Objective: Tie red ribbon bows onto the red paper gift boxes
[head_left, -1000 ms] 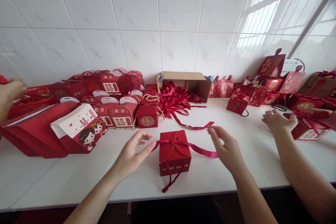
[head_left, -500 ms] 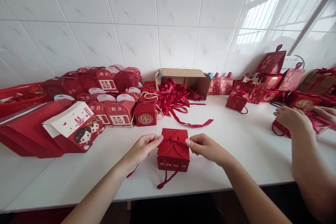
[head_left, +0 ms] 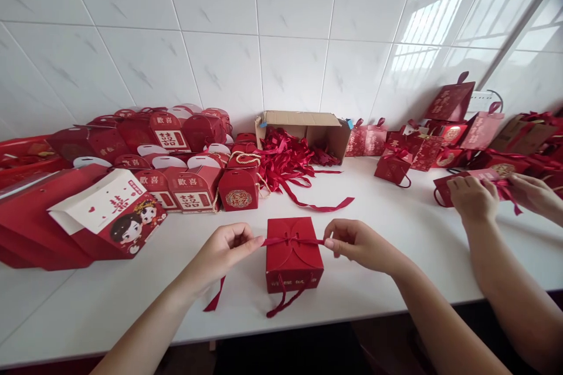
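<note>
A red gift box (head_left: pixel 294 258) with overlapping curved flaps and a twisted cord handle stands on the white table in front of me. Across its top runs a red ribbon (head_left: pixel 308 240), crossed at the middle and stretched taut to both sides. My left hand (head_left: pixel 236 249) pinches the ribbon left of the box, and a loose tail hangs below that hand. My right hand (head_left: pixel 358 246) pinches the other side between thumb and fingers. Neither hand touches the box.
Behind lie a cardboard carton (head_left: pixel 303 120) and a heap of red ribbons (head_left: pixel 285 158). Red boxes (head_left: pixel 191 184) are grouped at the left. Several gift boxes (head_left: pixel 393 165) stand at the right, where another person's hands (head_left: pixel 477 199) hold a ribboned box on the white table (head_left: pixel 378 281).
My hands have moved apart, drawing the ribbon straight and tight over the box. The other person's hands and their box have shifted left in the view.
</note>
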The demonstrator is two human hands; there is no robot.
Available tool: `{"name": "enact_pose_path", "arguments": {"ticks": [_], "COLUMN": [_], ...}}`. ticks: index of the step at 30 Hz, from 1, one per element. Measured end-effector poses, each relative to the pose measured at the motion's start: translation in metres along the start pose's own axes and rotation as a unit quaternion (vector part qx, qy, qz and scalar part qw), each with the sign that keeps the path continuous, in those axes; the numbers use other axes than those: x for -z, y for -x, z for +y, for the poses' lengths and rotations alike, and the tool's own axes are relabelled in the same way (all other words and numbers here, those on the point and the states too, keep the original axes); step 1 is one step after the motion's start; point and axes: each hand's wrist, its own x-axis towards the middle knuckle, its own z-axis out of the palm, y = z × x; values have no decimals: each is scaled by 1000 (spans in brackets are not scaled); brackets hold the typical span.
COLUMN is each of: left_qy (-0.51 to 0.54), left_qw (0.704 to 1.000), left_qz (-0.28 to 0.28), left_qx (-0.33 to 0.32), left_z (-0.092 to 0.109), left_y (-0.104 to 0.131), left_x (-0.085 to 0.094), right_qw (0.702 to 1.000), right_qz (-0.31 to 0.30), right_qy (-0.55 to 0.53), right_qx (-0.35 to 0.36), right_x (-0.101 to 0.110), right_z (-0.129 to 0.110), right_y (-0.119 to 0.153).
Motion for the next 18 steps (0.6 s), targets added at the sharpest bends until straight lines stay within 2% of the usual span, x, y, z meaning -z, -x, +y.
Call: {"name": "enact_pose_path", "arguments": {"ticks": [3,5,8,10,11,13,15,18], "left_qy": [-18,-37,-82,-114,-125,-140,-162,-221], "left_qw": [1000,999,994,984,978,969,963,943], "left_qz": [13,16,57,105,116,97,71,95], "left_qx": [-18,-24,-40,-90,-122,-178,-203,-231], "left_z": [3,4,8,13,16,25,34,42], "left_y": [0,0,0,1,1,2,1,-5], "left_x": [0,1,2,-2,-5,-15,-30,-51], "right_qw": [999,1000,996,985,979,963,943,916], "right_qz": [15,3,-54,-87,-96,-101,-103,-100], "right_qy": [22,10,-74,-147,-181,-248,-315,-388], "right_qx": [22,12,-8,-7,-3,8,17,20], "right_x": [3,6,11,11,11,7,1,-7], "right_z": [-1,-3,-7,-11,-13,-19,-27,-38], "right_y": [5,8,9,7,5,1,-4,-8]}}
